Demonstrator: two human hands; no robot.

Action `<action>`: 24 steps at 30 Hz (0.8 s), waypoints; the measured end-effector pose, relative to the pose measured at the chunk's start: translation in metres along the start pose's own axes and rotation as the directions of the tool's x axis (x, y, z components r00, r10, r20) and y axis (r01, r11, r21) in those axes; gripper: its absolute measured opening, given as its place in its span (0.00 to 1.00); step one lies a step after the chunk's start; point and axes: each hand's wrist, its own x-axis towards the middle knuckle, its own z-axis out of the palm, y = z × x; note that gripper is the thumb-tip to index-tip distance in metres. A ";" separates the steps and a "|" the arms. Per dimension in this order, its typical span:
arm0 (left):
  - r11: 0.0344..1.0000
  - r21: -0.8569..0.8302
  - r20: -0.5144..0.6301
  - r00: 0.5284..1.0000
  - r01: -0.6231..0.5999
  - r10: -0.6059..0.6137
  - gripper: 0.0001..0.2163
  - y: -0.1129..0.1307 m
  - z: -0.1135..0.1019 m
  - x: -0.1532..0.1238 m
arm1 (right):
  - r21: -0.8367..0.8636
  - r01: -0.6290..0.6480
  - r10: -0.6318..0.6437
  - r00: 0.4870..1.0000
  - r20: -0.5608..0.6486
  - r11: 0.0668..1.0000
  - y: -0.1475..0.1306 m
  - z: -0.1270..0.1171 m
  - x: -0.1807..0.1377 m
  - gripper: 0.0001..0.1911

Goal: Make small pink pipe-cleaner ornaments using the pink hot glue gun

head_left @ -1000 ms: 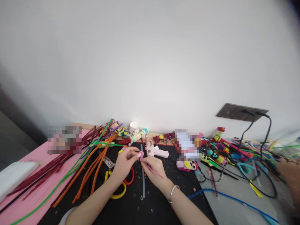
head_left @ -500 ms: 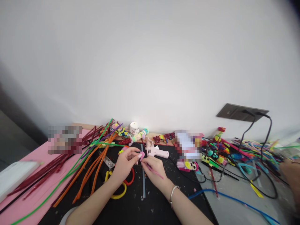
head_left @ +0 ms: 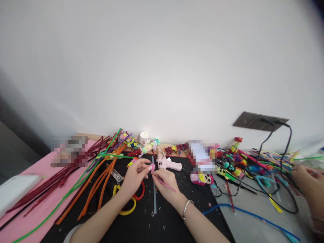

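While both hands pinch it, left hand and right hand fingers close on a fuzzy pink pipe cleaner coil.

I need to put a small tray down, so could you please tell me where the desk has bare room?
Bare pink surface lies left of the red stems. Grey top near the blue wire is fairly open. The far right pile is crowded.

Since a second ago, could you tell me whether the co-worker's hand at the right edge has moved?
Yes. The co-worker's hand has slid left and up toward the black cable hanging from the wall socket, which sits in the same spot.
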 end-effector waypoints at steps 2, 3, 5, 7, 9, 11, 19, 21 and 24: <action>1.000 -0.002 0.003 1.000 0.003 -0.003 0.17 0.000 0.000 0.001 | 0.000 -0.002 0.002 1.000 0.004 1.000 -0.001 0.000 0.000 0.12; 1.000 -0.003 -0.001 1.000 0.002 -0.002 0.17 0.000 0.000 0.001 | -0.002 -0.004 0.004 1.000 0.010 1.000 -0.001 -0.001 0.000 0.12; 1.000 -0.010 -0.008 1.000 -0.005 0.005 0.17 0.000 0.001 0.001 | -0.007 -0.011 0.011 1.000 0.024 1.000 -0.001 -0.001 -0.001 0.11; 1.000 -0.012 -0.012 1.000 -0.013 0.012 0.17 0.000 0.001 0.001 | -0.017 -0.023 0.024 0.999 0.038 1.000 0.000 -0.001 -0.002 0.11; 1.000 -0.008 -0.011 1.000 -0.014 0.014 0.17 0.000 0.001 0.000 | -0.022 -0.034 0.035 0.998 0.043 0.999 0.000 -0.001 -0.002 0.11; 1.000 -0.004 -0.007 1.000 -0.013 0.013 0.17 0.000 0.000 0.000 | -0.022 -0.034 0.035 0.998 0.043 0.999 0.001 -0.001 -0.002 0.11; 1.000 0.010 0.006 1.000 -0.028 0.028 0.17 0.000 0.000 0.000 | -0.039 -0.033 0.035 0.998 0.053 0.999 0.001 -0.001 -0.003 0.11; 0.999 0.013 0.010 0.999 -0.030 0.030 0.17 0.000 0.000 0.000 | -0.035 -0.035 0.037 0.998 0.050 0.999 0.001 -0.001 -0.003 0.11; 0.999 0.017 0.010 1.000 -0.029 0.028 0.18 0.000 -0.001 0.000 | -0.044 -0.046 0.048 0.997 0.059 0.998 0.001 -0.001 -0.003 0.11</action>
